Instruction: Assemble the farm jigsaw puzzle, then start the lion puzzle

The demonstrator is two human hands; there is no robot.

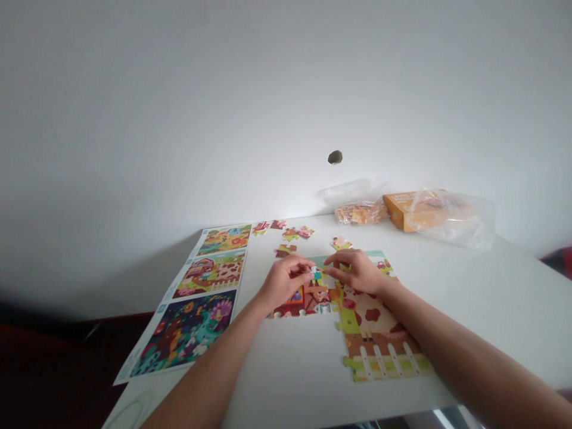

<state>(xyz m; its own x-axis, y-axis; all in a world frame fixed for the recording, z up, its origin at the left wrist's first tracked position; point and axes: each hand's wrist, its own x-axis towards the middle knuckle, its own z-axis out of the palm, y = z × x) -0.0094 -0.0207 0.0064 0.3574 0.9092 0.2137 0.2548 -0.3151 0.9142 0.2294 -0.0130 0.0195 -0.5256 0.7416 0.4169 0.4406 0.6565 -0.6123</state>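
White desk carried a half-built puzzle. Above its upper part, the left hand pinched a small piece, while the right hand, fingers loosely apart, touched that piece. Loose pieces lay beyond, and a picture sheet lay left.

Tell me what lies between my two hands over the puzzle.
In the head view, a small puzzle piece lies between them: the left hand pinches it and the right hand reaches it with its fingertips, above the half-built farm puzzle.
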